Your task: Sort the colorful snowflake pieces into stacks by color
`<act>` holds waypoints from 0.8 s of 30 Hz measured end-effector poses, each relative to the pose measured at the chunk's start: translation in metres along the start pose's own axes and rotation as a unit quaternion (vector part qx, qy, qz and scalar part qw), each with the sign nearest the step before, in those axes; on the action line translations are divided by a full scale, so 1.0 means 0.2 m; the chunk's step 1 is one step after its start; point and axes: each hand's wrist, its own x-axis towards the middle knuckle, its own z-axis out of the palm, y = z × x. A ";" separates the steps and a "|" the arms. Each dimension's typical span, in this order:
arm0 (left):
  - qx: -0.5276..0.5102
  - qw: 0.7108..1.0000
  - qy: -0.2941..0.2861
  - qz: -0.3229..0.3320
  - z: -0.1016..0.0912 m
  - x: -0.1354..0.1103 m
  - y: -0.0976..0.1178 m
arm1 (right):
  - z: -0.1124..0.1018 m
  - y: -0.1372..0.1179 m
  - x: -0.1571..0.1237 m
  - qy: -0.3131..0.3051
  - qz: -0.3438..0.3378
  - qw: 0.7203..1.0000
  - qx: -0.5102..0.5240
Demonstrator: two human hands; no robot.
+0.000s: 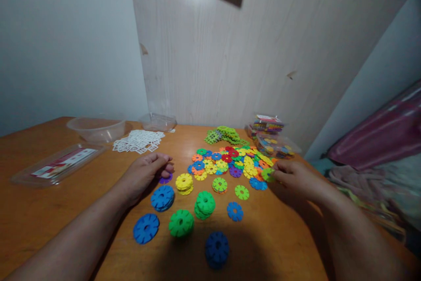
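My right hand (292, 177) pinches a lime-green notched disc (267, 175) at the right edge of a mixed pile of coloured discs (226, 162). Curled above the table, my left hand (146, 175) has its fingertips just over a purple disc (165, 179); the inside of its grip is hidden. Nearby are a yellow stack (184, 183) and a blue stack (162, 197). Closer to me sit two green stacks (205, 204) (181, 223), a larger blue disc (146, 229) and a dark blue stack (217, 248). Single lime (242, 192) and blue (234, 211) discs lie between.
White lattice pieces (138, 141) are heaped at the back left, beside a clear oval tub (96, 131), a clear tray (158, 122) and a flat lid (59, 166). Green lattice pieces (225, 135) lie behind the pile. Filled clear boxes (268, 125) stand at the back right.
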 end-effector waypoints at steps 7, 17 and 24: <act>0.007 1.000 -0.004 -0.001 0.00 0.00 -0.01 | 0.22 -0.14 -0.04 -0.199 0.020 0.973 0.116; 0.004 1.000 -0.007 -0.004 0.00 0.00 0.01 | 0.15 -0.08 0.00 -0.111 0.008 0.985 0.132; -0.008 1.000 0.000 -0.013 0.01 -0.01 0.01 | 0.10 0.05 0.12 0.101 -0.032 0.994 -0.008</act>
